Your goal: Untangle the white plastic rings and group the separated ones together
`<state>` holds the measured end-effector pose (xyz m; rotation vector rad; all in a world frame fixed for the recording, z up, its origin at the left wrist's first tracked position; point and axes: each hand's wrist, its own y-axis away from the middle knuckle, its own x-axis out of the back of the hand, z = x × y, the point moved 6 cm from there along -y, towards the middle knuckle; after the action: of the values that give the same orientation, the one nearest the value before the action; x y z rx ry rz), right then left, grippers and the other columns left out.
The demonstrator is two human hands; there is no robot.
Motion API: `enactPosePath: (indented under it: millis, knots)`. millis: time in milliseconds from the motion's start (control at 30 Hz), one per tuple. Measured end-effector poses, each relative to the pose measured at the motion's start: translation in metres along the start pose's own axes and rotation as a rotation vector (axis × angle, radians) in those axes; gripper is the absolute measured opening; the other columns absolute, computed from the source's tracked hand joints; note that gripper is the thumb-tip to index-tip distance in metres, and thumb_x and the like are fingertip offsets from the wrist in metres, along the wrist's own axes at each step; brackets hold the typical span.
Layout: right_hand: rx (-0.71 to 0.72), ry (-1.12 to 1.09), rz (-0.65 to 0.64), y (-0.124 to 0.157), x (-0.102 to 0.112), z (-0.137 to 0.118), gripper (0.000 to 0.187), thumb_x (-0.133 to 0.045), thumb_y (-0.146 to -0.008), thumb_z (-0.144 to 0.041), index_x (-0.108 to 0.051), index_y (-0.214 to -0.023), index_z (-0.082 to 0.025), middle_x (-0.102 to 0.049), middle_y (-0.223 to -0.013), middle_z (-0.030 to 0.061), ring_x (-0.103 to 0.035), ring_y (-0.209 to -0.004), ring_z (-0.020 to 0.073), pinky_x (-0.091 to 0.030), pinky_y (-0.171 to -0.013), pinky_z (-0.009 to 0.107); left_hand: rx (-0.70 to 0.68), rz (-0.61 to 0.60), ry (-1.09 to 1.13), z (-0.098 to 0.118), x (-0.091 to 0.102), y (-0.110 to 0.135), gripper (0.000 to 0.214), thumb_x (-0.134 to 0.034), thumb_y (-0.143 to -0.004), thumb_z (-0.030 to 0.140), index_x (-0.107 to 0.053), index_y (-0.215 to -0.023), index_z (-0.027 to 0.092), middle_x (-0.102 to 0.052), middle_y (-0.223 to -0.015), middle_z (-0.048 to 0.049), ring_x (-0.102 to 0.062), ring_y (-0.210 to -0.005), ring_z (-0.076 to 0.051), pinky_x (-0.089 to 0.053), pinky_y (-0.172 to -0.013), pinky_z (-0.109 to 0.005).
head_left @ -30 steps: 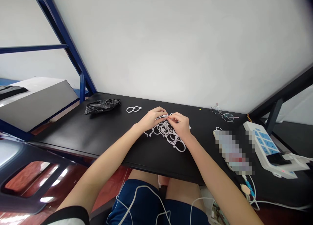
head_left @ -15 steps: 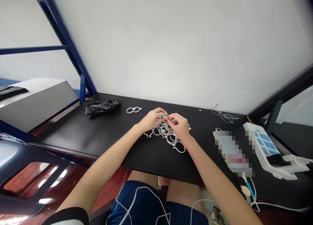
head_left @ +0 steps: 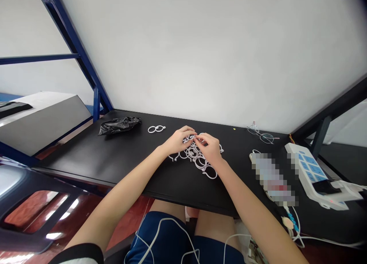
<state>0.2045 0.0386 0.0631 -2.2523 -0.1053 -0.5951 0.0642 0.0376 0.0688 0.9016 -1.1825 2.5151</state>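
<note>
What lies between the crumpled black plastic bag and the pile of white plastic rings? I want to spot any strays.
In the head view, one linked pair of white rings lies between the crumpled black plastic bag and the pile of white plastic rings.

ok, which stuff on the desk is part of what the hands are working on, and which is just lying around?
In hand: left hand and right hand pinching a ring over the white ring pile; linked ring pair.

Lying about: black bag, glasses, power strip.

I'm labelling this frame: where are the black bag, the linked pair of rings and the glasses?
black bag (head_left: 119, 124), head view, its crumpled middle.
linked pair of rings (head_left: 156, 129), head view, where they join.
glasses (head_left: 267, 137), head view, right lens.
</note>
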Motion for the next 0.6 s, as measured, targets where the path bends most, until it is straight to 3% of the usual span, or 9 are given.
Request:
enactPosePath:
  millis: [167, 300, 500, 600]
  knots:
    - [-0.005, -0.002, -0.009, -0.001, 0.001, -0.003, 0.016, -0.058, -0.087, -0.028, -0.071, -0.082, -0.02, -0.064, -0.073, 0.004, -0.057, -0.064, 0.0147, -0.052, -0.055, 0.026, 0.03, -0.005, 0.012, -0.002, -0.001, 0.001, 0.026, -0.059, -0.085, 0.02, -0.063, -0.11, 0.018, -0.059, -0.109, -0.0092, -0.059, -0.103, -0.02, -0.05, -0.093, -0.036]
    - [-0.076, -0.029, 0.025, -0.003, 0.004, -0.002, 0.019, -0.06, -0.086, -0.033, -0.072, -0.081, -0.021, -0.066, -0.076, 0.0049, -0.058, -0.064, 0.0152, -0.051, -0.057, 0.028, 0.125, 0.017, 0.105, -0.008, -0.001, 0.0, 0.037, -0.067, -0.081, 0.028, -0.062, -0.116, 0.019, -0.06, -0.115, -0.0107, -0.058, -0.109, -0.023, -0.047, -0.098, -0.039]
    - [-0.454, -0.351, 0.133, -0.004, 0.012, 0.019, 0.028, -0.075, -0.071, -0.043, -0.073, -0.08, -0.017, -0.069, -0.073, 0.0054, -0.058, -0.057, 0.0145, -0.05, -0.05, 0.028, 0.506, 0.02, 0.708, -0.033, -0.01, 0.002, 0.055, -0.077, -0.072, 0.037, -0.06, -0.119, 0.013, -0.067, -0.114, -0.0133, -0.062, -0.108, -0.026, -0.047, -0.095, -0.042]
    - [-0.57, -0.507, 0.126, -0.003, 0.01, 0.025, 0.03, -0.08, -0.064, -0.042, -0.073, -0.079, -0.016, -0.07, -0.074, 0.0048, -0.055, -0.053, 0.0116, -0.05, -0.05, 0.027, 0.578, 0.046, 0.792, -0.036, -0.01, 0.003, 0.056, -0.079, -0.07, 0.039, -0.063, -0.116, 0.013, -0.069, -0.111, -0.0126, -0.063, -0.106, -0.025, -0.046, -0.096, -0.042]
